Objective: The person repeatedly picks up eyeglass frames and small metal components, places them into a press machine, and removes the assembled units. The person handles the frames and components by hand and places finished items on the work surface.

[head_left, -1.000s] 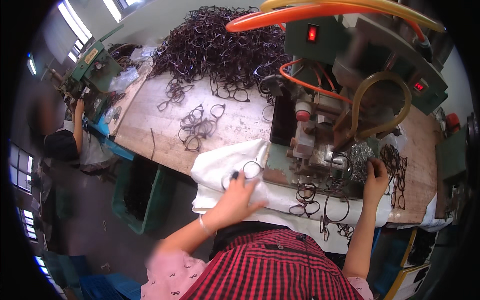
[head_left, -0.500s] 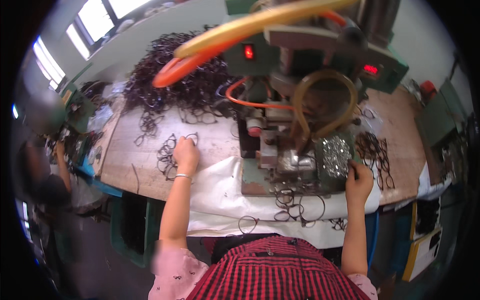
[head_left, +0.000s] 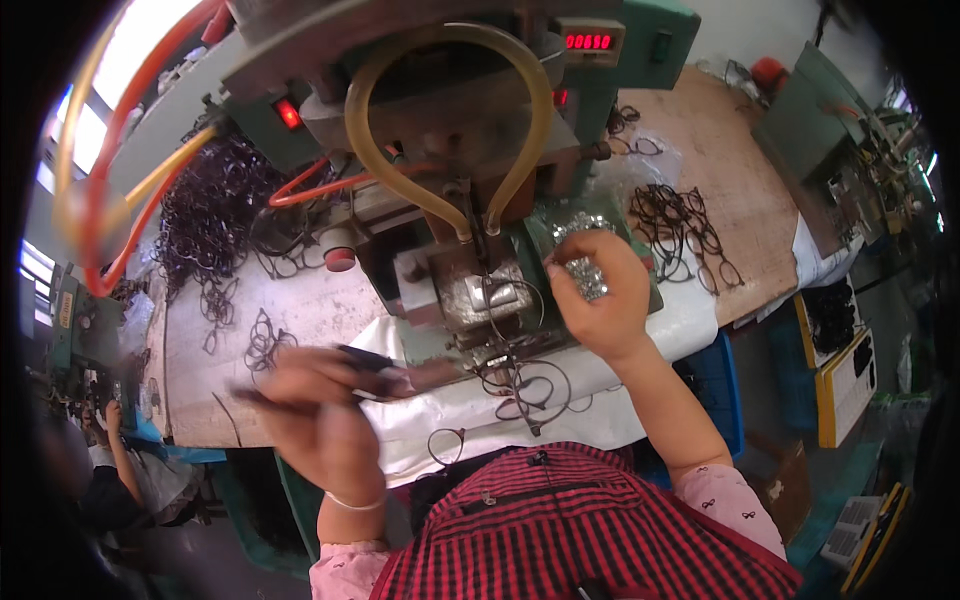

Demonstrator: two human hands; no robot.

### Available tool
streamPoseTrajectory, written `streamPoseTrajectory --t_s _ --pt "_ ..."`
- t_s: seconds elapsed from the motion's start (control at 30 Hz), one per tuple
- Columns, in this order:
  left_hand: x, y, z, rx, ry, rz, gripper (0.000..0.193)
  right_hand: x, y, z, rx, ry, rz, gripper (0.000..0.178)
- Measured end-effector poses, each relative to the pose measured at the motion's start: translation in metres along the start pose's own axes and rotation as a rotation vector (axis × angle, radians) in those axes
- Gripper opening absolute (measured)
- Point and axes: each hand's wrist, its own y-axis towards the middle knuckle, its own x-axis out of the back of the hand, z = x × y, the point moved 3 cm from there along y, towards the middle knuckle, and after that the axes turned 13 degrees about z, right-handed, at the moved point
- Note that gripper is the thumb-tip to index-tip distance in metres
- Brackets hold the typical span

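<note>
My left hand [head_left: 325, 415] is smeared by motion in front of the machine's left side. A dark, blurred thing [head_left: 365, 358] shows at its fingertips; whether it is held cannot be told. My right hand [head_left: 605, 300] hovers over a tray of small shiny metal pieces [head_left: 590, 278], thumb and forefinger pinched together. Anything between those fingertips is too small to make out. To its left is the machine's metal fixture [head_left: 480, 300], with a thin dark eyeglass frame [head_left: 540, 312] at it. More round eyeglass frames [head_left: 545, 390] lie at the machine's front edge.
The green press machine [head_left: 650, 40] with hoses and red displays fills the top middle. A big heap of dark eyeglass frames [head_left: 205, 205] lies at far left, a smaller pile [head_left: 675, 220] at right. White sheeting [head_left: 410, 430] covers the table's front edge. Another person's arm [head_left: 120, 450] shows far left.
The view has swung to the right. My left hand has left the frames on the table and come toward the machine. My right hand has moved from the tray's right edge to above the metal pieces.
</note>
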Motion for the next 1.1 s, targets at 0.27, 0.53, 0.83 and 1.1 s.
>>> streamPoseTrajectory --t_s 0.27,0.53,0.83,1.1 --pt "-0.055 -0.052 0.036 0.645 -0.540 0.509 0.004 -0.019 -0.017 -0.032 -0.341 0.413 -0.099 0.024" --pt "-0.006 0.012 -0.008 0.196 -0.050 0.042 0.030 0.004 -0.027 -0.040 -0.426 -0.122 0.081 0.031" --pt "-0.006 0.043 0.014 -0.076 -0.023 -0.252 0.016 -0.059 0.009 0.011 -0.248 0.749 0.048 0.059" --pt "0.001 0.055 0.025 -0.073 0.041 -0.231 0.014 -0.059 0.005 0.016 -0.300 0.947 0.101 0.065"
